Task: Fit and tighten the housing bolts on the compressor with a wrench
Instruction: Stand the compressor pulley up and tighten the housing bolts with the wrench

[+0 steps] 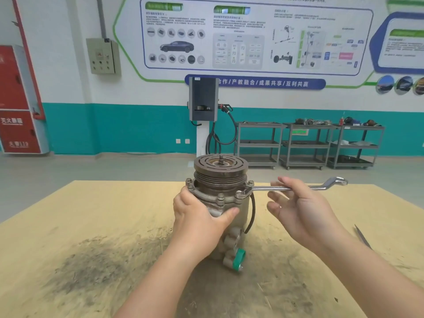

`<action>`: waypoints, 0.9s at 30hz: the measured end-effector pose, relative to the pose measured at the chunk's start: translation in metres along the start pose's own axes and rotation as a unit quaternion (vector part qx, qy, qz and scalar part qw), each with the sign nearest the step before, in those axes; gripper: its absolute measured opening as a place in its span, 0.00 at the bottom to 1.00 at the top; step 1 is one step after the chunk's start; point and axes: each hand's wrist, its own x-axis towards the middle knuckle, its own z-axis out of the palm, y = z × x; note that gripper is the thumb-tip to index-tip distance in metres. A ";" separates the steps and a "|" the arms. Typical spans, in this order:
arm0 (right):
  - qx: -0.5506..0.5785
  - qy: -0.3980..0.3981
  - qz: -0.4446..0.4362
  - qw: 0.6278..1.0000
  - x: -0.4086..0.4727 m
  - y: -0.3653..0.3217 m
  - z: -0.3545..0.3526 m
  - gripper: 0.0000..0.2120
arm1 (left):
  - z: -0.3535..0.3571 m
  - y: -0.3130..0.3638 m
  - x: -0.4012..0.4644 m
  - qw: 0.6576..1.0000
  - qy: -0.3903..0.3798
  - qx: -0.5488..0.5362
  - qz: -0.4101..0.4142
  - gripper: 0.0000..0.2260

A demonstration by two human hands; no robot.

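Left hand [202, 216] wrapped around the compressor [221, 203], thumb across its front, just under the bolted flange. Right hand [296, 207] to the right of the compressor, holding the wrench [296, 188] between thumb and fingertips, other fingers loosely spread. Wrench ring seated on a bolt [239, 193] at the flange's right edge, handle level. Compressor upright on the stained table [91, 226], pulley on top.

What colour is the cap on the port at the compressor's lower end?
Green; the cap shows clearly in the head view, low on the compressor.
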 end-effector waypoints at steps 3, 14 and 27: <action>0.048 -0.015 -0.029 0.998 0.006 0.007 -0.002 0.07 | -0.003 0.004 0.010 0.999 -0.024 0.021 -0.020 0.51; -0.153 -0.013 -0.319 0.935 -0.033 0.040 0.008 0.05 | -0.021 0.015 0.017 0.995 -0.079 0.009 -0.060 0.49; -0.518 -0.104 -0.619 0.581 -0.033 0.052 0.043 0.05 | -0.018 0.012 0.019 0.992 -0.105 0.024 -0.072 0.32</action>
